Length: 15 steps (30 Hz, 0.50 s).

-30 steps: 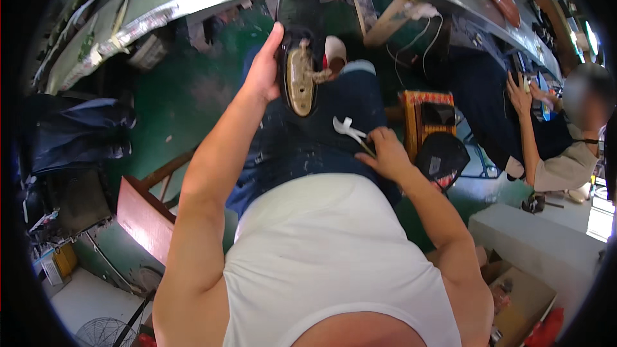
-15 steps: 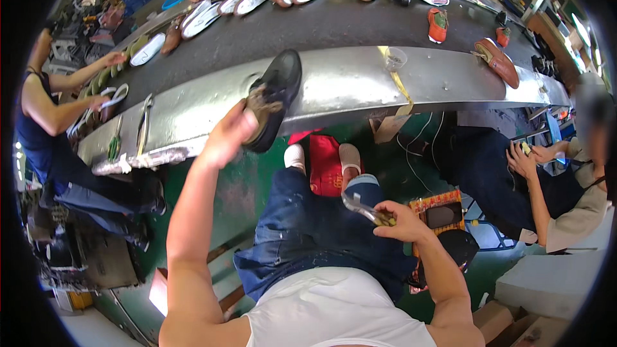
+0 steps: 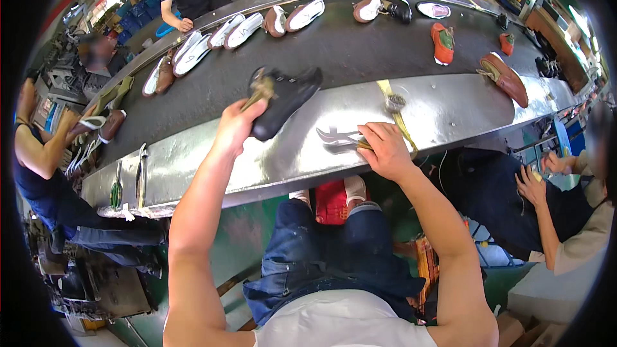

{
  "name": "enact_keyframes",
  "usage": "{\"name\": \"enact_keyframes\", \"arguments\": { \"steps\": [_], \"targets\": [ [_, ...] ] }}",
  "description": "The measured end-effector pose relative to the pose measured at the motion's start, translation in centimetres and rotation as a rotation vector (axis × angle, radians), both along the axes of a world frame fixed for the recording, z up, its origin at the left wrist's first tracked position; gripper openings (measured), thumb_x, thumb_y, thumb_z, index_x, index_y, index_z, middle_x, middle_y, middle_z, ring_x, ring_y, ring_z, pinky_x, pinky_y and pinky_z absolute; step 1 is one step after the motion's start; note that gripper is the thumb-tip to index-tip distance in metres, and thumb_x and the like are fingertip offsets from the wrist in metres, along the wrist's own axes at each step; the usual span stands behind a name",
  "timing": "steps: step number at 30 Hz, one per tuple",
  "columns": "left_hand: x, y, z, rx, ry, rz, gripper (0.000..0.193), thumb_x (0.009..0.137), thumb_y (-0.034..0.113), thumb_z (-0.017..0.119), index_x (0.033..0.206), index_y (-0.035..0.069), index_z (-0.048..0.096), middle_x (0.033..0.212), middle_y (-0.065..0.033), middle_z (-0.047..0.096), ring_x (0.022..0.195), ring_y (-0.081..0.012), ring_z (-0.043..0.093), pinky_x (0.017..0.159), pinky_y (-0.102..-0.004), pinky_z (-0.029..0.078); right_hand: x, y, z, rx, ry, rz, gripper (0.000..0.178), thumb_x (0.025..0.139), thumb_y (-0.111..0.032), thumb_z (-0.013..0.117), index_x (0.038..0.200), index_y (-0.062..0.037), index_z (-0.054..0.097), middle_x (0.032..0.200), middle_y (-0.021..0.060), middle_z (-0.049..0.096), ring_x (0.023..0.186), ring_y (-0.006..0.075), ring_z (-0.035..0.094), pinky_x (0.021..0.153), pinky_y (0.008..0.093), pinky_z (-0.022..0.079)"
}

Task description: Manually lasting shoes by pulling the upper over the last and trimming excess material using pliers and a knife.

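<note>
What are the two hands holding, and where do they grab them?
The left hand holds a black shoe by its heel end, above the belt's metal edge. The right hand grips a metal tool by its handle end, resting on that edge.

fingertips of the right hand [image 3: 384, 149] hidden under the pliers [image 3: 340, 137], so grip unclear. heel end of the black shoe [image 3: 286, 99] covered by the left hand [image 3: 236, 125]. far shoes on the belt [image 3: 360, 45] too small to tell apart, upper edge cutting off people there.
</note>
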State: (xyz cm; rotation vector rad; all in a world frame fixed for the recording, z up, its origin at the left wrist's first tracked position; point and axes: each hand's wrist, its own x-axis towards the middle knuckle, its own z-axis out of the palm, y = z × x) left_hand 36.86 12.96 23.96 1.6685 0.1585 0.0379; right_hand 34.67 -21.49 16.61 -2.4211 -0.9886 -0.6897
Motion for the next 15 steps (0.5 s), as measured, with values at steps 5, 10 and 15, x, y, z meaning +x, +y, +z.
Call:
{"name": "enact_keyframes", "arguments": {
  "steps": [5, 10, 15],
  "targets": [
    [15.0, -6.6, -1.8, 0.101, -0.123, 0.023, 0.066, 0.079, 0.026, 0.080, 0.128, -0.011, 0.055, 0.107, -0.0170, 0.069, 0.085, -0.0178, 0.068, 0.073, -0.0309, 0.055, 1.0, 0.0, -0.7, 0.049, 0.099, 0.014, 0.045, 0.080, -0.023, 0.069, 0.119, -0.0031, 0.060, 0.112, 0.0130, 0.061, 0.105, 0.0328, 0.058, 0.091, 0.0451, 0.044],
    [24.6, -8.1, -8.0, 0.299, -0.140, -0.292, 0.076, 0.085, 0.039, 0.076, 0.138, -0.006, 0.048, 0.129, -0.0215, 0.062, 0.119, -0.0286, 0.060, 0.101, -0.0330, 0.045, 1.3, 0.0, 0.0, 0.047, 0.156, 0.034, 0.045, 0.077, -0.022, 0.072, 0.117, -0.0029, 0.061, 0.111, 0.0125, 0.062, 0.103, 0.0331, 0.059, 0.090, 0.0438, 0.045],
    [30.3, -3.3, -9.6, 0.292, -0.188, 0.218, 0.075, 0.092, 0.053, 0.059, 0.137, -0.006, 0.049, 0.132, -0.0246, 0.058, 0.125, -0.0333, 0.056, 0.105, -0.0367, 0.042, 1.5, -0.3, 0.8, 0.026, 0.206, -0.002, 0.043, 0.075, -0.021, 0.074, 0.114, -0.0051, 0.062, 0.108, 0.0089, 0.062, 0.100, 0.0301, 0.060, 0.088, 0.0425, 0.045]
  ]
}}
